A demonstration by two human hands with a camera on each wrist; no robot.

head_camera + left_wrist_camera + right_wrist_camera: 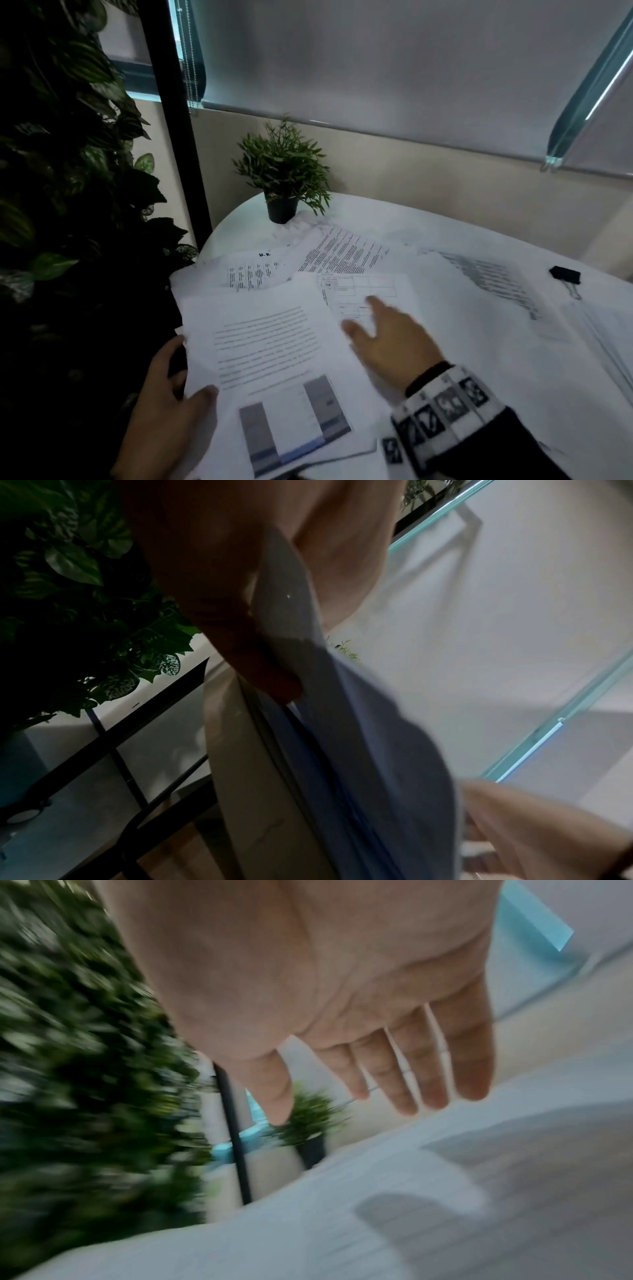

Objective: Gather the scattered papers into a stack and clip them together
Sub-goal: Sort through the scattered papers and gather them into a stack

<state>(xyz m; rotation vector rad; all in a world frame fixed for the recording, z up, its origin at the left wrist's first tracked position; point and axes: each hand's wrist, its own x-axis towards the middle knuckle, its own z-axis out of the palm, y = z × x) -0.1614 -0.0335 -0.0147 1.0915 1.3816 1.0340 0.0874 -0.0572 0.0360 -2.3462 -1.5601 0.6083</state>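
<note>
Several printed papers lie scattered and overlapping on a round white table (pixel 239 219). My left hand (pixel 171 401) grips the left edge of a small stack of sheets (pixel 274 370), thumb on top and fingers under; the top sheet carries text and a bar chart. In the left wrist view the stack (pixel 342 723) runs between thumb and fingers. My right hand (pixel 387 335) hovers open and blurred above a sheet with a table (pixel 359 287), fingers straight (pixel 404 1080). More sheets (pixel 342 253) lie beyond, others at the right (pixel 493 277). A black binder clip (pixel 565 275) rests at the far right.
A small potted plant (pixel 282 178) in a black pot stands at the back of the table. Dark leafy foliage (pixel 61 171) and a black post (pixel 178 113) fill the left side. A wall with roller blinds lies behind the table.
</note>
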